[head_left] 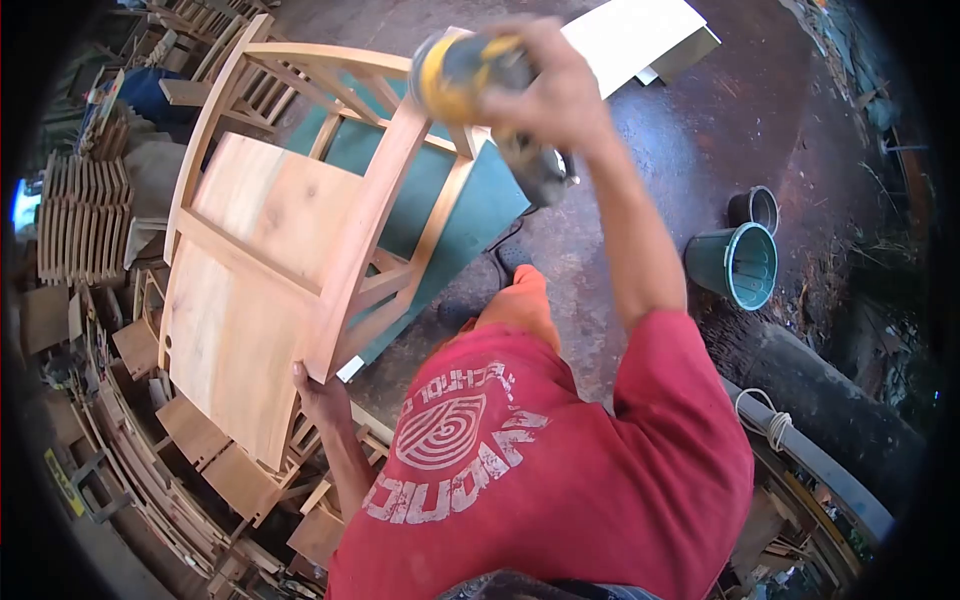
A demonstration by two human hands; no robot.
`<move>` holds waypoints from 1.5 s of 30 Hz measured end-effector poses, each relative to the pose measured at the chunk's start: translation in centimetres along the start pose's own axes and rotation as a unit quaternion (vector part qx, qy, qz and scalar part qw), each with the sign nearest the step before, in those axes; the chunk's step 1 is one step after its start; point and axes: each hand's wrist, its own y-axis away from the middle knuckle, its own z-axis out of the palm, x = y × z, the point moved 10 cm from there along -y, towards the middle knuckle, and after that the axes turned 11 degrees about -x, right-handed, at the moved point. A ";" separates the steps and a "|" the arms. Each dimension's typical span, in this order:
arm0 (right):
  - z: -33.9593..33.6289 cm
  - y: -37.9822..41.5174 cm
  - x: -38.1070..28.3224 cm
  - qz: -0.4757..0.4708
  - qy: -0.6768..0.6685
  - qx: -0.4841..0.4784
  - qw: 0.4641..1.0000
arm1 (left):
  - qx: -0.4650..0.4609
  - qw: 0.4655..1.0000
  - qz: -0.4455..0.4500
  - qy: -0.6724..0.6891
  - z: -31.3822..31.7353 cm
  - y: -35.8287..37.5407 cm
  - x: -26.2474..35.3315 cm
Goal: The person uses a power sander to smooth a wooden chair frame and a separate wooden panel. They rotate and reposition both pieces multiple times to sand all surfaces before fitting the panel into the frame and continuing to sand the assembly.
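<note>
A pale wooden chair (265, 195) lies tipped over a teal-topped table (480, 215), its broad panels facing left. My right hand (560, 95) is wrapped round a yellow and black power sander (445, 80), smeared by motion, with its round pad at the upper end of the chair's near rail. Below the sander hangs its dark rear part, in front of the table edge. At the lower end of that same rail (345, 270), my left hand (322, 398) grips the wood, thumb up against its corner; the other fingers are largely hidden.
Stacks of curved wooden parts (85, 220) and loose boards (235, 480) crowd the left side. A white panel (635, 40) stands beyond the sander. On the floor at right are a green bucket (725, 265) and a dark pot (758, 207). Coiled rope (775, 425) hangs on a beam.
</note>
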 end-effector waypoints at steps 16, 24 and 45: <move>4.7 -12.9 -5.4 -0.038 0.317 -0.389 0.864 | 0.100 0.977 0.045 0.182 2.2 1.0 -2.0; 8.4 -14.7 -6.7 -0.056 0.314 -0.388 0.865 | 0.142 0.967 0.067 0.199 4.4 1.4 -0.7; 17.1 -22.9 10.7 0.167 -0.227 -0.589 0.758 | 0.282 0.885 0.093 0.358 3.3 3.9 -2.1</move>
